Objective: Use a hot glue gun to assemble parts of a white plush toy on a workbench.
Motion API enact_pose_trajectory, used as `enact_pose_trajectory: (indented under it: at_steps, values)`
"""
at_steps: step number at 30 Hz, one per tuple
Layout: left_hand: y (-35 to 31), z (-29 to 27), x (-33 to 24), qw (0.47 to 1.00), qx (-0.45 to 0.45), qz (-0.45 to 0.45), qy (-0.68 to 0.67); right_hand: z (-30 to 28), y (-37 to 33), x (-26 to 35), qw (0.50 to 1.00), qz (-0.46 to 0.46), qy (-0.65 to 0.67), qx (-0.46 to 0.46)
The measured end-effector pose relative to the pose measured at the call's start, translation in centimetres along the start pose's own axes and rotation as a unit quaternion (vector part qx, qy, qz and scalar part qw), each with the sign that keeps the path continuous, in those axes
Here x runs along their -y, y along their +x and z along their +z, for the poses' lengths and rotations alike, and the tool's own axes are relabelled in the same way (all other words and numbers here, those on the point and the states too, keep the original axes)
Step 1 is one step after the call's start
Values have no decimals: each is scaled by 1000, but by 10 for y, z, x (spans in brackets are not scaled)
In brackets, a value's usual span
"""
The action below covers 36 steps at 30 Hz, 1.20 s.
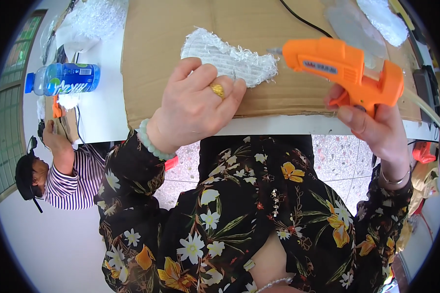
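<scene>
A white curved piece of shaggy, fringed fabric [225, 51] lies on the cardboard, with a ribbed surface and loose threads along its edges. My left hand [198, 105], wearing a gold ring, is closed at its near edge. The curled fingers seem to grip that edge; the fingertips are hidden. In my right hand [376, 119] is an orange hot glue gun [337, 63], held by its handle with fingers around the trigger. Its nozzle points left, close to the fabric's right end. A pale glue stick [420, 105] sticks out of the gun's back.
A brown cardboard sheet [151, 73] covers much of the white table [112, 122]. At the left lies a blue-labelled plastic bottle [63, 79], with white shredded material [98, 19] beyond it. More white fringed material [384, 19] and a black cord [305, 19] are at the far right. Another person [68, 180] works on the left.
</scene>
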<state>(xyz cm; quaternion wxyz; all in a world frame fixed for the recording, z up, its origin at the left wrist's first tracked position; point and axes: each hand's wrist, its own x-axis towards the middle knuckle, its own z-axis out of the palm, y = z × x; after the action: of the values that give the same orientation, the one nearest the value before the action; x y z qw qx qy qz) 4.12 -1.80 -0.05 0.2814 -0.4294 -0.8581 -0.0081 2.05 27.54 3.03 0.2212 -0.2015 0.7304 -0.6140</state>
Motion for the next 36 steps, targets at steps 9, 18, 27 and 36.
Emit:
enact_pose_trajectory:
  at_steps: [9, 18, 27, 36]
  values:
    - [-1, -2, -4, 998, -1, 46, 35, -1, 9, -3, 976, 88, -136, 145]
    - [-1, 1, -5, 995, -33, 79, 42, 9, 10, 0, 976, 67, -171, 121]
    - [-1, 1, -7, 995, -44, 88, 34, 13, 14, 1, 967, 32, -221, 121]
    - [1, -1, -8, 995, -46, 88, 29, 14, 23, -1, 955, -59, -267, 113]
